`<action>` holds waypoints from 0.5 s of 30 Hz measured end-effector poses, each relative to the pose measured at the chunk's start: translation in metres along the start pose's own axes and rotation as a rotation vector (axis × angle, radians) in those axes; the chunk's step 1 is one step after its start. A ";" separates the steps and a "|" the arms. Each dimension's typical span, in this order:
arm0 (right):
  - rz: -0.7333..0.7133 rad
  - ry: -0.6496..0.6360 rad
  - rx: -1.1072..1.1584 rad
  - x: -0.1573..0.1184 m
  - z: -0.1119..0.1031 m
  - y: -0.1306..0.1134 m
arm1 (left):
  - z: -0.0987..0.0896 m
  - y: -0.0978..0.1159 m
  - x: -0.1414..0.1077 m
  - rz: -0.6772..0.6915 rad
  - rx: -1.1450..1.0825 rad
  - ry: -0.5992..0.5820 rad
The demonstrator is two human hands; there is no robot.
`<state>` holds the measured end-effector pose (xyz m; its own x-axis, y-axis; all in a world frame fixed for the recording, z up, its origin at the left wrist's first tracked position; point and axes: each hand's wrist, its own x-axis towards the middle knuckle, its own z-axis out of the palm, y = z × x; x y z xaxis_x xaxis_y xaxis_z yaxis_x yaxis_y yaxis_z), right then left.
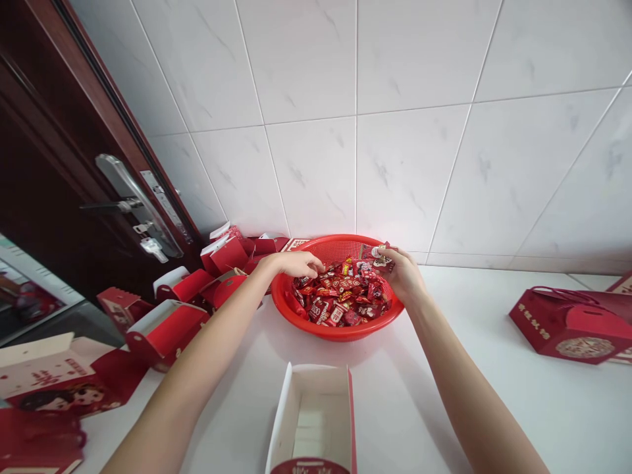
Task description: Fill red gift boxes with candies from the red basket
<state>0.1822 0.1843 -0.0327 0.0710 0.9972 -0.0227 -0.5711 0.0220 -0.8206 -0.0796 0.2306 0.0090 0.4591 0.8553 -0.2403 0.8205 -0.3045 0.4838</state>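
A red plastic basket (pixel 340 334) full of wrapped candies (pixel 340 289) stands against the tiled wall. My right hand (pixel 405 275) pinches a dark red wrapped candy (pixel 383 259) above the basket's right rim. Over the left side of the basket, my left hand (pixel 300 264) reaches in with its fingers curled down at the candies. Whether those fingertips hold anything is hard to see. In front of the basket, between my forearms, an open box (pixel 311 408) with a white inside lies with nothing in it.
Several open red boxes (pixel 168 329) crowd the left side of the table, beside a dark door with a metal handle (pixel 141 204). A closed red gift box (pixel 573 322) with a cord handle stands at the right. White tiles (pixel 316 178) rise behind the basket.
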 end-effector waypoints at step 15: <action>-0.028 -0.001 0.001 0.003 -0.001 0.003 | 0.049 0.012 0.111 0.043 -0.193 0.092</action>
<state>0.1816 0.1868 -0.0362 0.0857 0.9963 0.0010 -0.5697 0.0498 -0.8204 -0.0023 0.3009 -0.0532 0.4520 0.8806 -0.1423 0.7162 -0.2632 0.6464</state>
